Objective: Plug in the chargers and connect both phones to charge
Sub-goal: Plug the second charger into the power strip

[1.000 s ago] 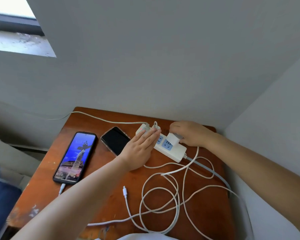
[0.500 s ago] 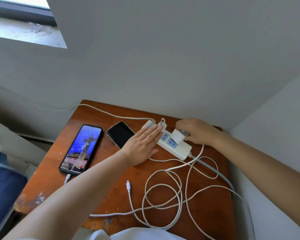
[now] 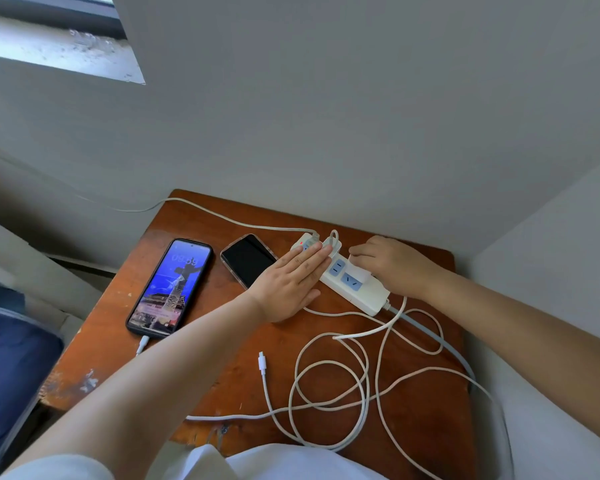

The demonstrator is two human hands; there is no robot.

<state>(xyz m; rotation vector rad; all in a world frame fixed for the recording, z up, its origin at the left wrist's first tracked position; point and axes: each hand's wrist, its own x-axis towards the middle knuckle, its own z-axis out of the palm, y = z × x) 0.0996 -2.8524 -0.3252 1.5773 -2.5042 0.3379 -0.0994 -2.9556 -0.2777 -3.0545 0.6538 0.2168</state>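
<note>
A white power strip (image 3: 368,292) lies at the back of the wooden table (image 3: 222,382). My left hand (image 3: 288,285) lies flat with straight fingers pressing the strip's far end. My right hand (image 3: 392,263) grips a white charger block (image 3: 359,271) at a socket of the strip. A lit phone (image 3: 170,289) lies at the left with a cable in its bottom port. A dark phone (image 3: 248,259) lies beside it, partly under my left hand. A loose white cable plug (image 3: 262,362) lies free in front, its cord coiled (image 3: 329,393) on the table.
Another plug with a white cord (image 3: 222,220) sits in the strip's far end and trails off left. A grey mains lead (image 3: 440,344) runs down the right edge. Walls close the table at the back and right. Blue fabric (image 3: 11,375) lies at the left.
My right hand has brought the charger block lower onto the strip, and more of it is now covered by the hand. My left hand stays pressed on the strip. The camera tilted upward a little.
</note>
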